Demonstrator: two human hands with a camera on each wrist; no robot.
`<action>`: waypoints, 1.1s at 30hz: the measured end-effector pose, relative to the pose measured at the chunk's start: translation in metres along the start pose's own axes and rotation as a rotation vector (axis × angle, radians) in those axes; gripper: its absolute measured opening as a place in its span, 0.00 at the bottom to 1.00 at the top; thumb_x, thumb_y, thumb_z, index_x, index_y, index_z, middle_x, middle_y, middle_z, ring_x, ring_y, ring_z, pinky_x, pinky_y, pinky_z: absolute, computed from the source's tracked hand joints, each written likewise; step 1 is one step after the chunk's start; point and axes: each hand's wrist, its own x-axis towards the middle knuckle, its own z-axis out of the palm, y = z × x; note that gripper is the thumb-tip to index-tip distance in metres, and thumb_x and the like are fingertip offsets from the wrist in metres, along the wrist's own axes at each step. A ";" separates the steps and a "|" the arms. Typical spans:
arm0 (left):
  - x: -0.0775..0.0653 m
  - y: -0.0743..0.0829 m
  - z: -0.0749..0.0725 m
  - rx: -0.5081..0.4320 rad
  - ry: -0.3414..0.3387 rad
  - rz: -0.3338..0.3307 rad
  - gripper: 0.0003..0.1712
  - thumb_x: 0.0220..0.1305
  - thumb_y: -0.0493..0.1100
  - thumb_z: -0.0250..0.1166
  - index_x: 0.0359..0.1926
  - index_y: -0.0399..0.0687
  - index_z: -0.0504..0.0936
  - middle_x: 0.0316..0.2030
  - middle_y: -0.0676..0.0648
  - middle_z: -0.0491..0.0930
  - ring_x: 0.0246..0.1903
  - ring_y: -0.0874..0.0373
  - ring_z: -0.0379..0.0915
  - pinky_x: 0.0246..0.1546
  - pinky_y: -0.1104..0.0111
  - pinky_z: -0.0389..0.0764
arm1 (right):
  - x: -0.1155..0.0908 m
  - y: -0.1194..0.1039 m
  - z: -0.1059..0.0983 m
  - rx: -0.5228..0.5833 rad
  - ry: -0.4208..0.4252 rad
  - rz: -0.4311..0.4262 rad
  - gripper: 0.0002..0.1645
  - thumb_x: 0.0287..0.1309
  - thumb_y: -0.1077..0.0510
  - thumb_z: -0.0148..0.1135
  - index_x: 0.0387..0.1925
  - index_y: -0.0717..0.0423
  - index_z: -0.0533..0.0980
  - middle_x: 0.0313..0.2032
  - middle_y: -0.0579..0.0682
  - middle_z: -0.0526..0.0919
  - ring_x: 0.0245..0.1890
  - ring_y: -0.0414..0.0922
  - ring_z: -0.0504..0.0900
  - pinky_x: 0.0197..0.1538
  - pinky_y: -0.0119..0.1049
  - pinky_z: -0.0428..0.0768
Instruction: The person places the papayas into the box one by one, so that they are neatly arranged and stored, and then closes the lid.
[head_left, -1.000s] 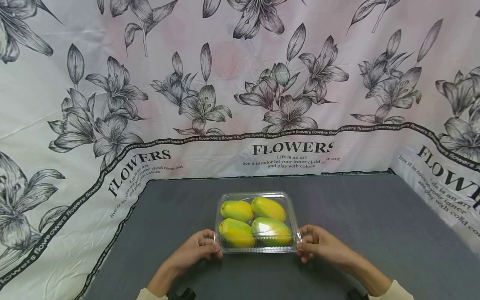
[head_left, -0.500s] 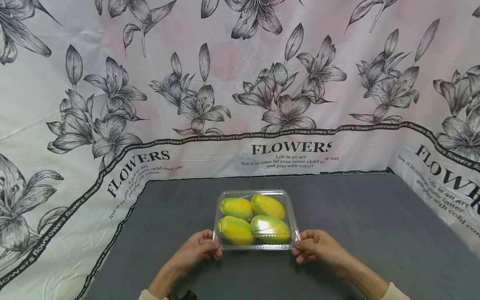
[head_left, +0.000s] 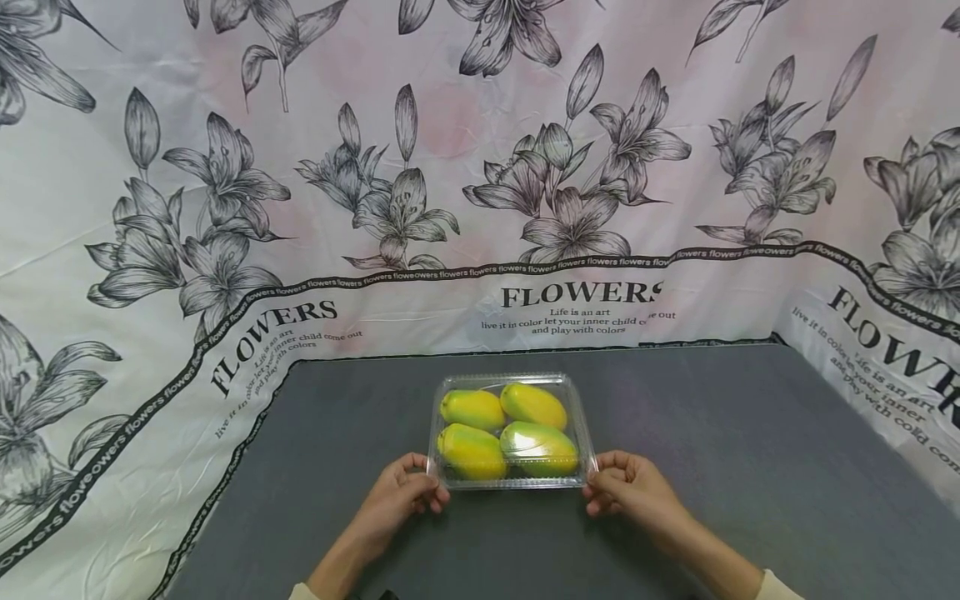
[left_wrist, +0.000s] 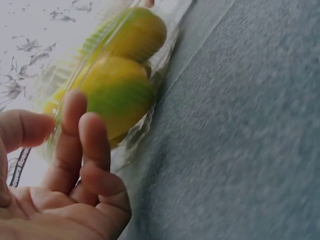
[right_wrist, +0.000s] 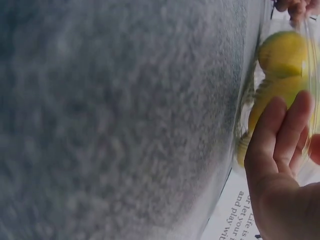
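Observation:
A clear plastic clamshell box [head_left: 513, 484] sits in the middle of the grey table, its lid closed over several yellow-green mangoes [head_left: 534, 405]. At the near left corner, my left hand [head_left: 397, 500] pinches the box's rim between thumb and fingers. My right hand [head_left: 633, 492] does the same at the near right corner. In the left wrist view, the thumb and index finger meet at the rim, with a mango [left_wrist: 112, 90] behind the plastic. The right wrist view shows the fingers [right_wrist: 295, 125] against the box's side, and the thumb partly cut off by the frame.
The grey tabletop [head_left: 720, 417] extends to both sides of the box. Behind it and along the sides hangs a white curtain [head_left: 420, 317] with black flower drawings and printed lettering.
Both hands have shifted the box a little away from the body, toward the back of the table. The grip at both corners looks the same.

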 end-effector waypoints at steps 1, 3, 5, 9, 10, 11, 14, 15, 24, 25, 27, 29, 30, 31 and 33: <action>0.000 0.000 0.001 -0.002 0.013 0.005 0.12 0.69 0.37 0.59 0.49 0.40 0.67 0.27 0.54 0.87 0.27 0.62 0.80 0.33 0.71 0.78 | 0.000 0.000 0.001 -0.003 0.013 -0.002 0.22 0.69 0.60 0.59 0.55 0.75 0.69 0.32 0.49 0.89 0.28 0.40 0.87 0.40 0.37 0.87; 0.000 0.000 0.004 -0.002 0.039 0.009 0.11 0.68 0.36 0.59 0.48 0.40 0.67 0.26 0.54 0.86 0.26 0.63 0.79 0.32 0.71 0.76 | 0.000 -0.001 0.004 -0.007 0.035 -0.004 0.23 0.69 0.61 0.59 0.57 0.75 0.68 0.33 0.51 0.89 0.28 0.41 0.88 0.40 0.37 0.87; -0.001 0.000 0.006 -0.003 0.057 0.019 0.12 0.67 0.35 0.58 0.48 0.40 0.67 0.25 0.55 0.86 0.25 0.63 0.79 0.32 0.71 0.75 | -0.001 -0.001 0.005 -0.009 0.052 -0.006 0.24 0.69 0.61 0.60 0.58 0.75 0.67 0.34 0.53 0.89 0.28 0.41 0.88 0.40 0.37 0.87; -0.001 -0.001 0.010 -0.023 0.077 0.043 0.11 0.66 0.33 0.57 0.48 0.40 0.67 0.23 0.56 0.85 0.24 0.64 0.79 0.31 0.72 0.75 | -0.001 -0.002 0.007 -0.017 0.079 -0.007 0.24 0.68 0.62 0.59 0.58 0.74 0.67 0.35 0.53 0.89 0.27 0.42 0.87 0.40 0.37 0.87; -0.001 -0.002 0.011 -0.030 0.081 0.049 0.11 0.66 0.33 0.57 0.47 0.40 0.67 0.23 0.56 0.84 0.23 0.64 0.79 0.31 0.73 0.75 | -0.001 -0.002 0.008 -0.016 0.086 -0.007 0.24 0.68 0.62 0.59 0.58 0.74 0.67 0.35 0.53 0.89 0.27 0.42 0.87 0.40 0.37 0.87; 0.000 -0.002 0.012 -0.038 0.084 0.055 0.11 0.65 0.32 0.57 0.47 0.40 0.67 0.22 0.56 0.84 0.23 0.64 0.79 0.30 0.73 0.76 | -0.001 -0.002 0.008 -0.014 0.091 -0.007 0.23 0.68 0.63 0.59 0.58 0.74 0.67 0.34 0.53 0.89 0.26 0.42 0.86 0.40 0.37 0.87; 0.000 -0.004 0.015 -0.064 0.100 0.064 0.10 0.65 0.30 0.56 0.45 0.40 0.66 0.21 0.56 0.83 0.22 0.64 0.79 0.29 0.73 0.77 | -0.001 -0.001 0.009 0.000 0.102 -0.008 0.21 0.67 0.64 0.58 0.56 0.74 0.67 0.32 0.51 0.87 0.25 0.42 0.85 0.39 0.37 0.87; 0.001 -0.004 0.015 -0.072 0.108 0.064 0.10 0.64 0.30 0.56 0.44 0.40 0.66 0.20 0.56 0.83 0.22 0.64 0.78 0.29 0.73 0.78 | -0.001 -0.001 0.010 0.005 0.102 -0.009 0.21 0.67 0.64 0.58 0.55 0.74 0.67 0.32 0.51 0.87 0.25 0.41 0.84 0.39 0.38 0.87; 0.001 -0.005 0.022 -0.124 0.194 0.051 0.10 0.61 0.28 0.56 0.38 0.44 0.66 0.16 0.54 0.80 0.19 0.63 0.75 0.25 0.72 0.77 | -0.001 0.000 0.011 0.037 0.095 0.001 0.13 0.65 0.65 0.58 0.48 0.66 0.69 0.28 0.48 0.85 0.19 0.38 0.79 0.34 0.35 0.85; 0.001 -0.005 0.023 -0.125 0.204 0.050 0.09 0.60 0.28 0.56 0.37 0.44 0.67 0.16 0.54 0.80 0.18 0.63 0.75 0.25 0.72 0.76 | -0.001 0.001 0.012 0.039 0.097 0.001 0.12 0.65 0.65 0.59 0.47 0.65 0.69 0.27 0.48 0.85 0.19 0.38 0.79 0.34 0.35 0.85; 0.000 -0.005 0.024 -0.119 0.222 0.047 0.09 0.59 0.28 0.55 0.35 0.45 0.68 0.16 0.54 0.79 0.18 0.63 0.75 0.24 0.72 0.75 | -0.001 0.001 0.012 0.034 0.101 -0.001 0.11 0.64 0.65 0.59 0.45 0.63 0.69 0.26 0.47 0.84 0.18 0.38 0.80 0.34 0.35 0.85; -0.001 -0.005 0.025 -0.111 0.235 0.046 0.08 0.59 0.28 0.55 0.34 0.45 0.68 0.16 0.53 0.79 0.18 0.63 0.75 0.24 0.72 0.75 | -0.002 0.002 0.013 0.032 0.105 -0.002 0.10 0.63 0.66 0.59 0.44 0.62 0.69 0.25 0.47 0.84 0.18 0.39 0.80 0.35 0.36 0.86; -0.001 -0.004 0.026 -0.107 0.239 0.046 0.08 0.59 0.28 0.55 0.33 0.45 0.69 0.16 0.53 0.79 0.18 0.62 0.76 0.24 0.72 0.75 | -0.002 0.003 0.013 0.034 0.109 0.000 0.10 0.62 0.66 0.59 0.43 0.63 0.69 0.24 0.47 0.84 0.17 0.39 0.80 0.35 0.37 0.86; -0.001 -0.004 0.026 -0.102 0.241 0.046 0.08 0.59 0.28 0.55 0.33 0.45 0.69 0.16 0.53 0.79 0.18 0.62 0.76 0.24 0.72 0.76 | -0.002 0.003 0.013 0.034 0.110 0.002 0.10 0.62 0.65 0.59 0.43 0.63 0.69 0.25 0.47 0.84 0.18 0.40 0.80 0.35 0.37 0.85; -0.002 -0.004 0.026 -0.101 0.243 0.047 0.08 0.59 0.28 0.55 0.33 0.45 0.69 0.16 0.53 0.79 0.19 0.62 0.76 0.24 0.72 0.76 | -0.002 0.003 0.014 0.040 0.116 0.007 0.10 0.62 0.66 0.59 0.43 0.63 0.69 0.24 0.47 0.84 0.17 0.40 0.80 0.34 0.37 0.85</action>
